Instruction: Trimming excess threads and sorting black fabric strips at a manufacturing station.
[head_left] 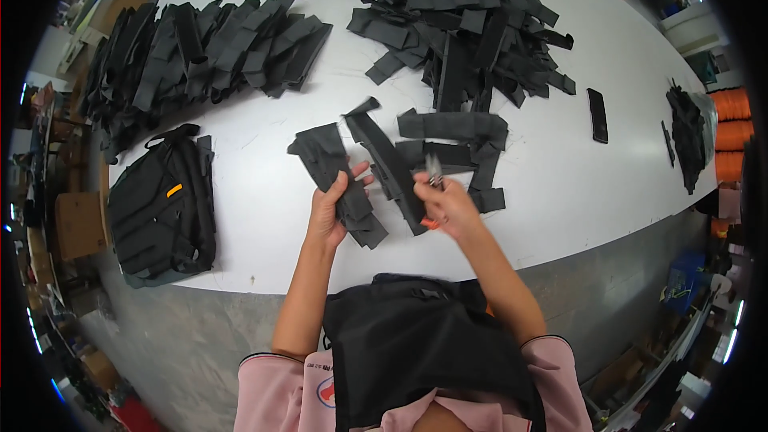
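Observation:
My left hand (330, 206) is closed on a bundle of black fabric strips (322, 150), thumb on top and some fingers showing past its right edge. My right hand (450, 206) is closed round a small silver-tipped tool (434, 166), blurred by motion; a bit of orange shows below the fingers. Between the hands, a long black fabric strip (386, 158) slants down to my right fingers. Whether they grip it too, I cannot tell. Just beyond my right hand, several black strips (456, 126) lie on the white table (552, 184).
Large heaps of black fabric pieces (460, 24) and a row of folded ones (200, 52) cover the far side. A black backpack (164, 208) lies at left. A phone (598, 115) and a dark fabric bundle (686, 136) are at right. The table's near edge curves before me.

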`<state>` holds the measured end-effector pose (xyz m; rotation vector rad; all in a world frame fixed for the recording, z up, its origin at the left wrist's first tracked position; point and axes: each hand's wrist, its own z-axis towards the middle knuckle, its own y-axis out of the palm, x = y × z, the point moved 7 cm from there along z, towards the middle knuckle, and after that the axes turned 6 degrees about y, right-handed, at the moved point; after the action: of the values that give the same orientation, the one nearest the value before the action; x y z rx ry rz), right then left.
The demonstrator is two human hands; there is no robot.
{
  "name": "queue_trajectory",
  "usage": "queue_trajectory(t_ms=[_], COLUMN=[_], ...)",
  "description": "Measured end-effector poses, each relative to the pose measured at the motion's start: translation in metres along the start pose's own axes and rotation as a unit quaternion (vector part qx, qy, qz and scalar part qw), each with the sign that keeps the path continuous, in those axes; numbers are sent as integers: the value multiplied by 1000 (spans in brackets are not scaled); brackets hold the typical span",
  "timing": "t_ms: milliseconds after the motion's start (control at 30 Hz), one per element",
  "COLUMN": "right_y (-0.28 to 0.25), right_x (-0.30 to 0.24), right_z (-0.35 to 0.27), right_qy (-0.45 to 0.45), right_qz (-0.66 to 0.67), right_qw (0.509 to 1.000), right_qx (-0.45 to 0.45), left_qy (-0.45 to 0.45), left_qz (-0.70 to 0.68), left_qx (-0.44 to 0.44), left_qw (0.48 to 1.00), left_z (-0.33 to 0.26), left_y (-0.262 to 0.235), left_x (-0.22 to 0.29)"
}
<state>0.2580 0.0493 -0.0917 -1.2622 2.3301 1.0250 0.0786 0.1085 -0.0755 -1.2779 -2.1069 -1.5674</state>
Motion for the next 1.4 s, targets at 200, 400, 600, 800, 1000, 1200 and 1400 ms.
queue_trajectory(t_ms=[200,400,600,800,1000,1200,1400], right_y=[29,21,23,-23,-52,-65,-32], right_x=[45,15,-31,-100,-142,-144,-71], right_z=[-17,-7,4,-12,38,1,-51], right_qy=[17,-117,-265,-390,-257,-308,-74], right_qz=[-37,-104,-313,-580,-703,-611,5], right_qw=[999,985,908,663,602,684,997], right_qx=[10,74,87,267,279,252,7], left_qy=[-103,-24,-15,-11,35,4,-41], left_qz=[-94,-139,-96,-62,69,38,16], left_qx=[50,108,158,218,99,45,-16], left_qw=[989,984,983,974,992,998,999], left_z=[-10,-10,-10,-26,-11,-5,14], left_y=[-41,-76,-90,-104,-18,19,49], left_x=[-31,-12,-15,-17,3,1,-20])
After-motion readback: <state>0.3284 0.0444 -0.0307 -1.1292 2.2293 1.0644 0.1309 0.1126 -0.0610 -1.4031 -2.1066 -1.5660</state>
